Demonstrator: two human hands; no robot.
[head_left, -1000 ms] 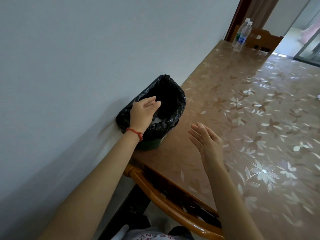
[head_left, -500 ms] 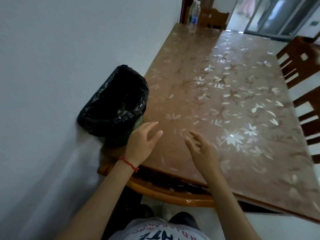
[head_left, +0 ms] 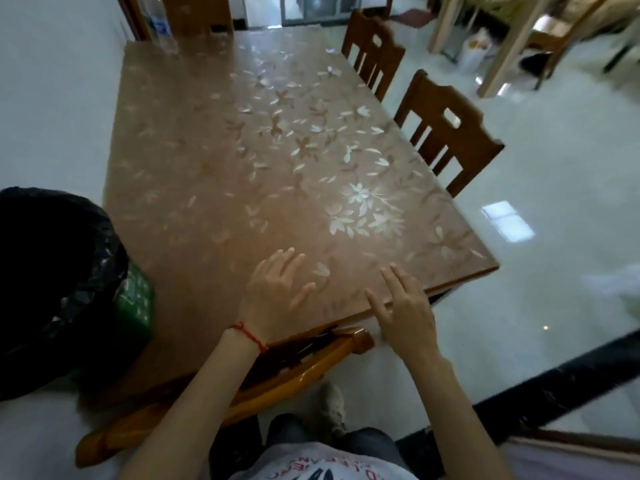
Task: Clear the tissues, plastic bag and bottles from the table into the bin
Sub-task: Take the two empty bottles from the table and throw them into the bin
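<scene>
Where the floral-covered table (head_left: 221, 140) meets the wall, the black-lined bin (head_left: 62, 289) stands on its near-left corner; bottles (head_left: 160, 24) stand at the far-left end. Left hand (head_left: 273, 296) and right hand (head_left: 403, 311) hover empty, fingers spread.

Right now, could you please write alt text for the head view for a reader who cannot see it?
Both hands, left hand and right hand, hover open and empty over the near edge of a floral table. A black-lined bin stands at its left; bottles remain at the far end.
</scene>
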